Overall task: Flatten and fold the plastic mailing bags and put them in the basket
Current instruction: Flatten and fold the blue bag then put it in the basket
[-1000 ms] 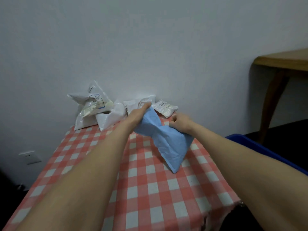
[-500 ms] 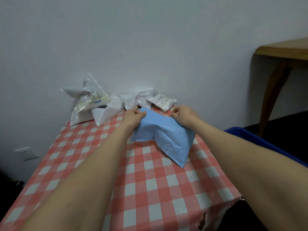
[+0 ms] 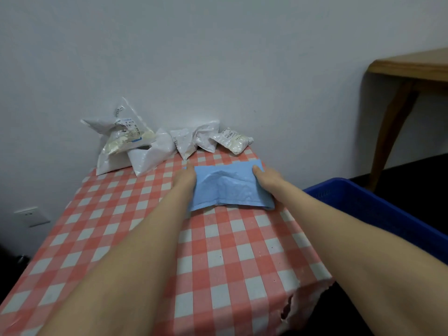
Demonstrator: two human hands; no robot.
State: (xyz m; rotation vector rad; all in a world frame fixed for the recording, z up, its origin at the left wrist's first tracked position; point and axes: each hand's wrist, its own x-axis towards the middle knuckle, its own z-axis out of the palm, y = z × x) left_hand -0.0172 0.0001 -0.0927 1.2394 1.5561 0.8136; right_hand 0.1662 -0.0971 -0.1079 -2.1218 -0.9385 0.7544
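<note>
Blue bag [image 3: 228, 187] is lying on the worktop [image 3: 121, 238] at 12 o'clock, puffed and not yet folded. Right hand [image 3: 265, 177] is pinching its 3 o'clock edge. Left hand [image 3: 184, 177] is touching the 9 o'clock edge; its fingers' hold cannot be told. White bags [image 3: 145, 144] are waiting at 11 o'clock. Basket [image 3: 375, 209] is standing at 3 o'clock.

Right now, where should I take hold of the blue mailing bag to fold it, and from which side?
I'd pinch the near long edge of the blue mailing bag at its two corners, coming from your side. It lies crosswise on the tablecloth with that edge free and facing you; the middle puffs up.
</note>
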